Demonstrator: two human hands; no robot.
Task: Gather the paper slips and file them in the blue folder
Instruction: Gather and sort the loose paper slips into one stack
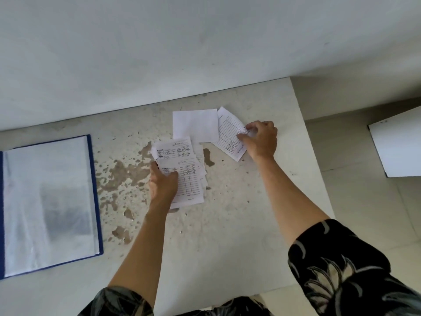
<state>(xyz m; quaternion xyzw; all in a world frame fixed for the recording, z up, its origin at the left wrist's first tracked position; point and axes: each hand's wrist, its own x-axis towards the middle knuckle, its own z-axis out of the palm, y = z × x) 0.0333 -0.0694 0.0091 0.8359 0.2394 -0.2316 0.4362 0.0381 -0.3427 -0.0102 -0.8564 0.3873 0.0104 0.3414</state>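
An open blue folder (94, 179) with clear plastic sleeves lies at the left of the table. A fanned stack of printed paper slips (184, 174) sits mid-table, and my left hand (163, 183) grips its left edge with the thumb on top. Behind it lies a blank white slip (194, 125). To the right, a lined slip (229, 133) lies at an angle, partly under the blank one. My right hand (260, 139) pinches that slip's right edge between thumb and fingers.
The white table (227, 224) has worn brown patches between the folder and the slips. A wall runs along its far edge. The table's right edge drops to a tiled floor, where a white box-like object (396, 144) stands.
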